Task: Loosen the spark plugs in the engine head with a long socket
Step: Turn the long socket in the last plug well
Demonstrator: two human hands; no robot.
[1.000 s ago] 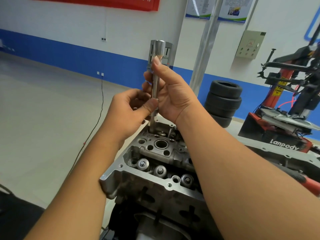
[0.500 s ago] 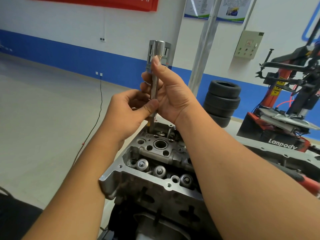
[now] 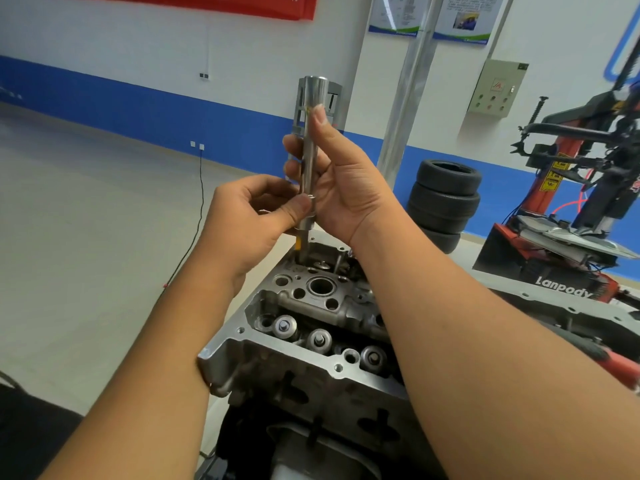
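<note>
Both hands [image 3: 249,216] [image 3: 343,188] raised, fingers curled

Pale workshop floor [image 3: 86,254], stacked tyres [image 3: 445,202], black cable [image 3: 197,216]

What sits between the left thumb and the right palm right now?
The long socket, standing upright; the left hand pinches its lower part, the right hand grips higher up. Head view shows it.

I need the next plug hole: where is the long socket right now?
In the head view, centre: the long socket stands upright in both hands, its lower end in the far well of the engine head.
</note>
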